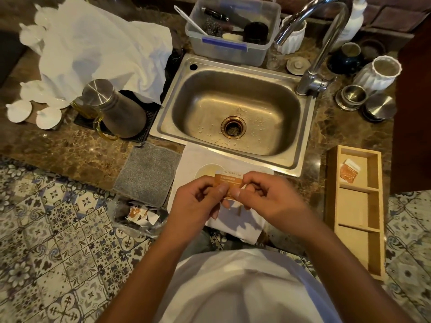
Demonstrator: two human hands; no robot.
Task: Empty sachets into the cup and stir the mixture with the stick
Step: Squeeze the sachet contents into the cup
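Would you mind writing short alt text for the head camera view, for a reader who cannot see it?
Both hands, left hand and right hand, pinch an orange sachet above a white cup on a white cloth in front of a steel sink. To the right, a wooden tray holds one more sachet.

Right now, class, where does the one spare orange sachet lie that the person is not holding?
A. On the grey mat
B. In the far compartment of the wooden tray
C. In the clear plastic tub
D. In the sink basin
B: the spare orange sachet lies in the far compartment of the wooden tray to the person's right, while both hands hold another over the cup.
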